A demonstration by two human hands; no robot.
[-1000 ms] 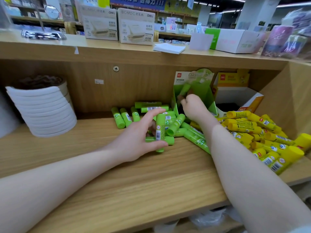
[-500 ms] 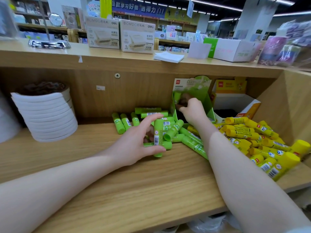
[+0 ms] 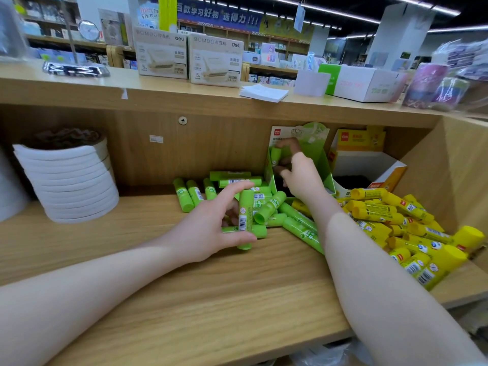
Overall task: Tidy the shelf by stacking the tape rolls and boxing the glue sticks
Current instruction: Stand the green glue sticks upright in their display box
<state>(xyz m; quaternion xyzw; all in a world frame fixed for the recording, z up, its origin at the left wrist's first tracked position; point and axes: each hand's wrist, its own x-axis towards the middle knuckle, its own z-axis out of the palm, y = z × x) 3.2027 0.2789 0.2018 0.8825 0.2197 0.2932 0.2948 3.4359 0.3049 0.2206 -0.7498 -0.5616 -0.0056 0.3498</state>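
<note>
Several green glue sticks (image 3: pixel 194 192) lie loose on the wooden shelf (image 3: pixel 184 299). My left hand (image 3: pixel 208 228) pinches one green glue stick (image 3: pixel 245 220) upright between thumb and fingers, just above the pile. My right hand (image 3: pixel 301 175) reaches into the green display box (image 3: pixel 320 162) at the back and holds another green glue stick (image 3: pixel 275 155) upright inside it. To the right, a heap of yellow glue sticks (image 3: pixel 390 215) spreads in front of an open yellow and white box (image 3: pixel 369 165). At the left stands a leaning stack of white tape rolls (image 3: pixel 71 180).
The shelf's right side wall (image 3: pixel 462 167) closes in the yellow heap. The top board (image 3: pixel 211 99) above carries product boxes (image 3: pixel 215 59), a white paper pad (image 3: pixel 264 92) and a green and white carton (image 3: pixel 364 83). Bare wood lies in front of my hands.
My right hand has lifted a little inside the green box, a green stick now showing in its fingers. My left hand keeps its hold on its upright stick.
</note>
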